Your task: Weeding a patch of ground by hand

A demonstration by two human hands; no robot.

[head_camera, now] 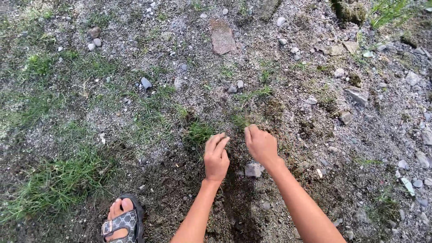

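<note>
Ground (pixel 135 90): gravelly soil with patchy grass, darker and looser beneath your forearms, paler and stonier beyond your fingers.

Grass patch (pixel 58 184): the largest clump lies well to the left of your left hand, near your sandal (pixel 123 222).

Flat reddish stone (pixel 222 37): well beyond your fingers, lying flat.

Left hand (pixel 216 155): fingers curled together, tips turned toward a tuft (pixel 199 132) just beyond and left of them. I cannot tell whether they grip any blades.

Right hand (pixel 261 145): fingers bunched together, tips at a smaller tuft (pixel 241 120). They appear to touch it; a firm hold cannot be confirmed.

Grey stone (pixel 254 169): lies between your wrists, touching neither.

Tufts, condition: short, thin green blades, dense at the left one, sparse and partly dry at the right, both rooted among pebbles.

Handling, as judged: the blades are light, soft and limp, and likely to tear if taken near the tips. Take hold low, at the base where the blades gather at the soil. The surrounding grit looks loose and may crumble away with the roots.
</note>
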